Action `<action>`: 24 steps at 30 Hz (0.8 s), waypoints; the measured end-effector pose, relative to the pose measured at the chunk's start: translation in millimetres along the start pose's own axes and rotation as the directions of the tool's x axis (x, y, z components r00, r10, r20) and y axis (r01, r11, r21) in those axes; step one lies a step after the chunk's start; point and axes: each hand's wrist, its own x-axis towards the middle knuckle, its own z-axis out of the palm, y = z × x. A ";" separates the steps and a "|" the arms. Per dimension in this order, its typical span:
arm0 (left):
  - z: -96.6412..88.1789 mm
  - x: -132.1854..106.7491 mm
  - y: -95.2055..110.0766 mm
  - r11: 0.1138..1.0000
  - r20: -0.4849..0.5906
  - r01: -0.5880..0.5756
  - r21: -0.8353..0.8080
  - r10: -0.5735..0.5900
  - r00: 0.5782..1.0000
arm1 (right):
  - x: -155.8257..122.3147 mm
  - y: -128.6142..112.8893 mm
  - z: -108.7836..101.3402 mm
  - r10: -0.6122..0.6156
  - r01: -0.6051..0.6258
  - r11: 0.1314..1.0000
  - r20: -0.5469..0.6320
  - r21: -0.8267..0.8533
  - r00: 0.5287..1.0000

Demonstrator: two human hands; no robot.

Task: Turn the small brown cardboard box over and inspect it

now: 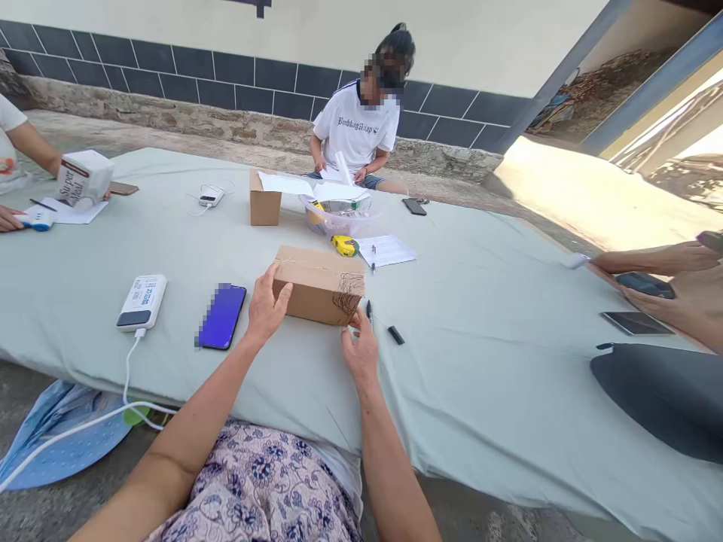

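Observation:
A brown cardboard box (310,293) is between my two hands, at the middle of the cloth-covered table. Black scribbled loops mark its right end. My left hand (268,307) grips the left end, thumb on the near side. At the lower right corner, my right hand (360,350) holds the box with its fingertips; part of those fingers is hidden behind the corner. Just right of that hand lies a black marker (369,312), with a black cap (396,335) apart from it. A phone (224,316) with a lit blue screen rests left of my left hand.
A white power bank (142,302) with a cable lies at left. Beyond the box are a yellow tape measure (344,245), paper (387,251), a plastic basin (344,223) and another box (265,207). People sit across and at both sides. A dark bag (660,395) is at right.

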 end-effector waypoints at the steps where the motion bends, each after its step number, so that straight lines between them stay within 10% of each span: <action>1: -1.5 -3.9 1.7 1.000 -0.007 0.024 -0.012 -0.024 1.000 | 0.6 -0.3 -2.9 -0.031 0.032 0.999 -0.057 0.010 0.998; 7: -11.4 -31.1 10.5 0.954 0.049 0.203 -0.219 -0.197 0.979 | -1.2 -18.2 -25.0 -0.186 0.225 0.971 -0.330 0.085 0.925; 13: -0.8 -54.3 -1.9 0.784 0.168 0.397 -0.477 -0.362 0.917 | 7.8 -61.9 -33.8 -0.388 0.401 0.915 -0.355 -0.038 0.851; 18: 5.5 -56.1 -19.6 0.799 0.203 0.513 -0.313 -0.472 0.858 | 22.2 -86.1 -22.0 -0.618 0.580 0.786 -0.316 -0.215 0.720; 24: -4.1 -47.6 -24.3 0.907 0.081 0.355 -0.226 -0.346 0.935 | 20.8 -91.2 -5.5 -0.705 0.646 0.710 -0.278 -0.282 0.653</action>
